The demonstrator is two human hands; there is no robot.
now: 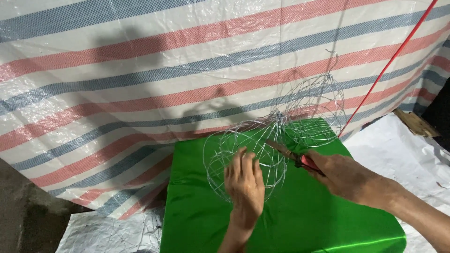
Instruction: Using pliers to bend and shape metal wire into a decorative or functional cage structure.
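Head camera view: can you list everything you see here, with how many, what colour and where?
wire frame: one, silver, two rounded cages joined at a knot, on the green cloth
pliers: one, red handles, tip near the knot
green cloth: one, shiny green, centre bottom
striped tarp: one, white with red and blue stripes, behind
red cord: one, slanting at upper right
white sheet: one, right
left hand: on the near cage
right hand: gripping the pliers

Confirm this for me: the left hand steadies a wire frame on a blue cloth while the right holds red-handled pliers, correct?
Not quite: the cloth is green, not blue, as the head view shows. The left hand does steady the wire frame, and the right hand holds red-handled pliers.
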